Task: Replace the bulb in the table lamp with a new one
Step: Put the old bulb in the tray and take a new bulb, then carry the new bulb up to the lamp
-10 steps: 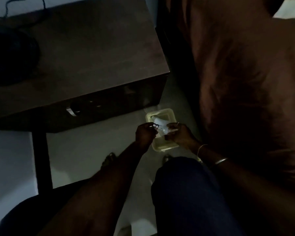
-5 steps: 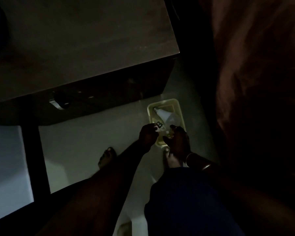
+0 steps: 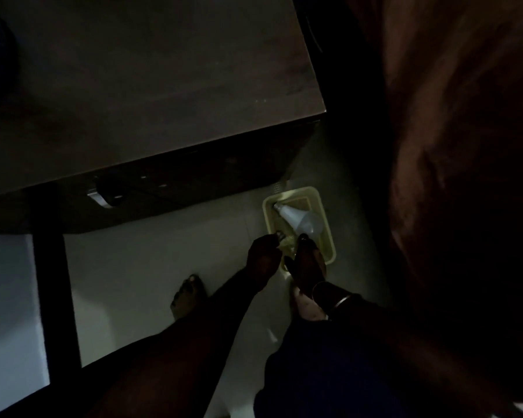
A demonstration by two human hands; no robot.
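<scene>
Dark wood-grain table top (image 3: 151, 86) filled the upper left, its black leg (image 3: 56, 285) dropping to the pale tiled floor (image 3: 139, 267). A small silver-edged fitting (image 3: 103, 197) showed under the table's front edge; too dim to identify. No lamp visible in view.

Centre: bare left foot (image 3: 187, 294) on the tiles. Left hand (image 3: 261, 256) hovered at the near-left rim of the pale yellow rectangular plastic basket (image 3: 328, 236), fingers pinched together on something small; could not tell what. Right hand (image 3: 307, 267), bangles at the wrist, reached over the basket's near end, fingers curled downward, tips close to the bulb's dome; whether touching, could not tell.

White pear-shaped bulb (image 3: 301, 220) lay on its side inside the basket, metal cap toward the far-left corner, dome toward the hands.

Change noted: a second ago the bulb was held between both hands above the basket; it now rested in it, both hands lower. Judged as the bulb being set down, or swapped for another. Which bulb this was, old or new, could not be told. Fitting at the lamp judged not yet done.

Far right: reddish-brown fabric (image 3: 465, 146), dim.
</scene>
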